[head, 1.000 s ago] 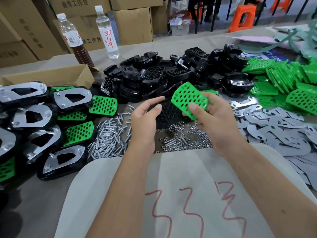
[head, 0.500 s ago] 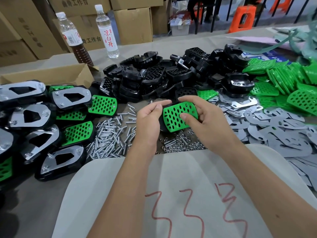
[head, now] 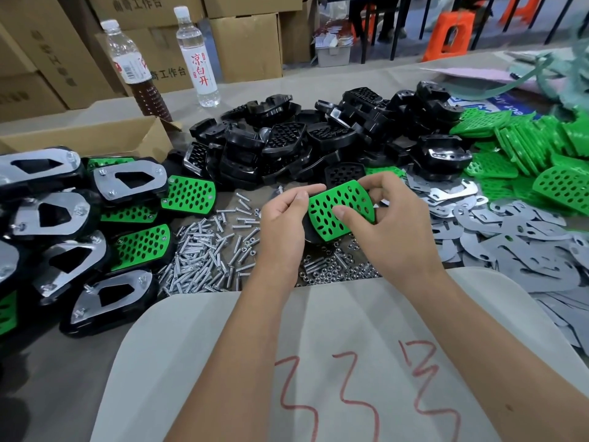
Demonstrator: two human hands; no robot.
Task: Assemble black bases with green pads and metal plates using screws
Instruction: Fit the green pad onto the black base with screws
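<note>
We hold a perforated green pad point(head: 342, 209) laid on a black base point(head: 308, 232) between both hands, above the table. Our left hand point(head: 282, 223) grips the left edge of the pair, fingers curled around it with the thumb on top near the pad's upper left corner. Our right hand point(head: 387, 223) clamps the right side, its thumb pressing flat on the pad's face and the other fingers curled over the far edge behind it. The pad is tilted, its right end higher than its left. Just below our fingers lie small nuts point(head: 338, 271), and to the left of our left-hand fingers a heap of loose screws point(head: 204, 253). Beyond our fingertips sits the pile of black bases point(head: 287, 145). To the right of our right-hand fingers spread flat metal plates point(head: 510, 237), and farther right a stack of green pads point(head: 541, 154). Well left of our left-hand fingers stand finished assemblies point(head: 79, 224) with plates and pads fitted. Two bottles point(head: 197, 59) stand far beyond the bases.
</note>
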